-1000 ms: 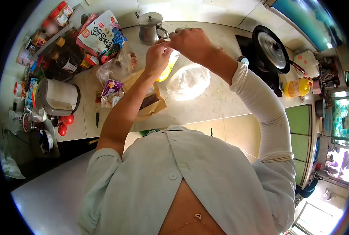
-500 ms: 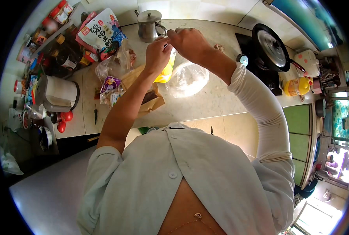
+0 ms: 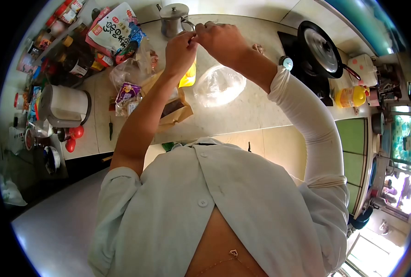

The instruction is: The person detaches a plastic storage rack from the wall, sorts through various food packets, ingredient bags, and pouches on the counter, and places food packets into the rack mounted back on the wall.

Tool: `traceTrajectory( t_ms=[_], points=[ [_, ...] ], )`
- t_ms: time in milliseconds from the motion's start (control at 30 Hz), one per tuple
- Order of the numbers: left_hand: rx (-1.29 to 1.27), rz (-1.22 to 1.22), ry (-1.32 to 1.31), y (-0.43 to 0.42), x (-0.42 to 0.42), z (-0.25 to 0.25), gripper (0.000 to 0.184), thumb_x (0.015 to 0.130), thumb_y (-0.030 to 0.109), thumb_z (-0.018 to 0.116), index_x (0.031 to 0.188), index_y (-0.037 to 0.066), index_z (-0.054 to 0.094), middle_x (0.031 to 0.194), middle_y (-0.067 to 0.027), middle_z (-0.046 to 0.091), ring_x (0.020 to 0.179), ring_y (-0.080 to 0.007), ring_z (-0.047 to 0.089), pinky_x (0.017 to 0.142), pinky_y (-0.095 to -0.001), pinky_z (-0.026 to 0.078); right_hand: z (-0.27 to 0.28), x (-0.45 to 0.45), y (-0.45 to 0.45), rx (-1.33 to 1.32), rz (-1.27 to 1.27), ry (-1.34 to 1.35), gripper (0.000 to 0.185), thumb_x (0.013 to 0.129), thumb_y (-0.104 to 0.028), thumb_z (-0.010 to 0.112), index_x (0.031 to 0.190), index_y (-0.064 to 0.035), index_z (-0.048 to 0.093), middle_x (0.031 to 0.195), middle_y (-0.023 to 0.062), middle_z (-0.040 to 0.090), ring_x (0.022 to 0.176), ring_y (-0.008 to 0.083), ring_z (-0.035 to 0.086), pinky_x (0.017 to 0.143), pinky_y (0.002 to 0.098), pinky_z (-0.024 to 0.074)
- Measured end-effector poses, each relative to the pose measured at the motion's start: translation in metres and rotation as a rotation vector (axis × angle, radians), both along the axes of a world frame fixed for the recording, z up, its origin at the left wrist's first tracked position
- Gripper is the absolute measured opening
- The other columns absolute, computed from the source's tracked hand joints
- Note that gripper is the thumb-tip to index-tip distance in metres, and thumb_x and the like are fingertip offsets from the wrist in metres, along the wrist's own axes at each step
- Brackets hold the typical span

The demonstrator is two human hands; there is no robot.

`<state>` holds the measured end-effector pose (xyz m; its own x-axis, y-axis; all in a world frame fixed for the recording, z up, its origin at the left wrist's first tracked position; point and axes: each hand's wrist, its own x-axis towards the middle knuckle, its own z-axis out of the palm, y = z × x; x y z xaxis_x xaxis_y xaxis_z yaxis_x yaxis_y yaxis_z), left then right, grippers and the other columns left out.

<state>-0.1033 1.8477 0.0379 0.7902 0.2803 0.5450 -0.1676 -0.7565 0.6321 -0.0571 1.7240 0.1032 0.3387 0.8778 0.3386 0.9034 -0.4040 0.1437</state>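
Note:
My left hand (image 3: 180, 54) and my right hand (image 3: 221, 42) meet over the back of the counter, fingers closed in a pinch. A yellow packet (image 3: 188, 76) hangs below them, mostly hidden behind my left hand and wrist. Its top edge, where the fingers press together, cannot be seen clearly. Just right of it lies a clear plastic bag (image 3: 220, 86) with a rounded shape. An opened brown paper bag (image 3: 180, 113) rests beneath my left forearm. Behind the hands stands a metal pot (image 3: 174, 21) with a lid and handle.
A lidded black pan (image 3: 320, 50) sits on the stove at right, near a yellow bottle (image 3: 350, 97). Sauce bottles and jars crowd the left. A purple snack packet (image 3: 128, 92) and a green chilli (image 3: 111, 129) lie on the counter (image 3: 242, 121).
Both hands stay together at the packet's top. Less of the yellow packet shows now, its visible part higher and further left. The whole view has shifted slightly.

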Motion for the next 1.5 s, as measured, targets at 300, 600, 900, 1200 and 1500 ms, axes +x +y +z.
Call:
traceTrajectory(
  t_ms=[300,600,900,1200,1500],
  points=[
    [0.017,-0.079,-0.047,0.011,0.007,-0.015,0.013,0.07,0.006,0.047,0.073,0.004,0.06,0.069,-0.0157,0.058,0.067,-0.0324,0.056,0.058,-0.0375,0.044,-0.014,0.007,-0.003,0.169,0.404,-0.161,0.017,0.067,-0.012,0.055,0.084,-0.0118,0.056,0.08,0.0029,0.048,0.083,0.0196,0.051,0.073,0.031,0.0433],
    [-0.109,0.025,-0.118,0.0,0.0,-0.014,0.01,0.068,0.005,0.051,0.075,0.003,0.057,0.069,-0.016,0.056,0.068,-0.0343,0.054,0.059,-0.0403,0.042,-0.013,-0.003,0.003,0.185,0.108,0.037,0.009,0.077,-0.015,0.051,0.081,-0.0074,0.048,0.07,0.007,0.052,0.068,0.0246,0.056,0.059,0.0342,0.0447],
    [-0.15,-0.099,-0.069,0.01,-0.006,-0.02,0.016,0.07,0.004,0.051,0.079,0.007,0.063,0.072,-0.013,0.058,0.071,-0.0308,0.055,0.063,-0.0372,0.044,-0.012,0.003,-0.001,0.056,0.399,-0.019,0.025,0.068,-0.004,0.051,0.093,-0.0038,0.05,0.081,0.0092,0.051,0.078,0.0235,0.052,0.07,0.0333,0.0404],
    [-0.146,0.02,-0.072,0.008,-0.001,-0.03,0.015,0.069,0.002,0.049,0.079,0.006,0.059,0.069,-0.0131,0.054,0.069,-0.0321,0.052,0.062,-0.04,0.041,-0.02,-0.002,0.01,0.165,0.201,0.056,0.029,0.077,-0.012,0.055,0.104,-0.005,0.047,0.075,0.0097,0.053,0.068,0.0263,0.054,0.062,0.0349,0.0433],
    [-0.225,-0.011,0.022,0.008,0.002,-0.052,0.013,0.069,0.005,0.054,0.079,0.009,0.06,0.071,-0.0092,0.053,0.07,-0.0282,0.052,0.063,-0.036,0.042,-0.043,0.006,0.016,0.075,0.153,-0.028,0.013,0.076,-0.015,0.055,0.082,-0.0067,0.047,0.067,0.0063,0.05,0.066,0.0227,0.054,0.06,0.0338,0.0428]
  ],
)
